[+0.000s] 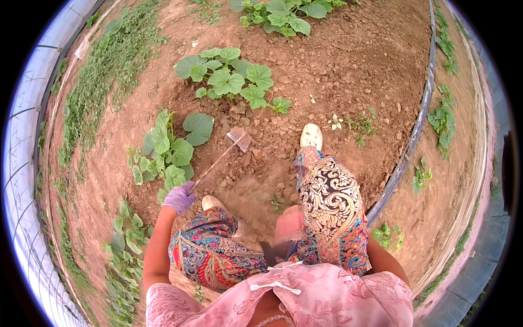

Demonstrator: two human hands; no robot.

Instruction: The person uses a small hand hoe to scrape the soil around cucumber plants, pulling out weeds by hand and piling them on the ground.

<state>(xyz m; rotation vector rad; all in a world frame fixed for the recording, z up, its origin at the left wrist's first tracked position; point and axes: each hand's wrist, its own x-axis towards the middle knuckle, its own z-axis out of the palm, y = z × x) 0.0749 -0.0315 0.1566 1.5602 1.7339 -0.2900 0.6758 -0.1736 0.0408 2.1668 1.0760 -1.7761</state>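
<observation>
My left hand (179, 198), in a thin purple glove, is closed around the wooden handle of a small hand hoe (218, 160). The hoe's flat metal blade (241, 139) rests at the crumbly soil ahead of me. Left of the handle grows a broad-leaved vine seedling (171, 149), possibly cucumber or squash, close to my gloved hand. Another leafy plant (226, 79) stands just beyond the blade. My right hand is out of sight; its forearm (386, 255) passes behind my right leg (333, 204) in patterned trousers.
A dark pipe (408, 157) curves along the soil on my right, with small plants (443, 118) beyond it. Low weeds (106, 77) cover ground at left. Small weeds (361, 124) lie past my right shoe (311, 137). Plastic sheeting (26, 118) walls the left side.
</observation>
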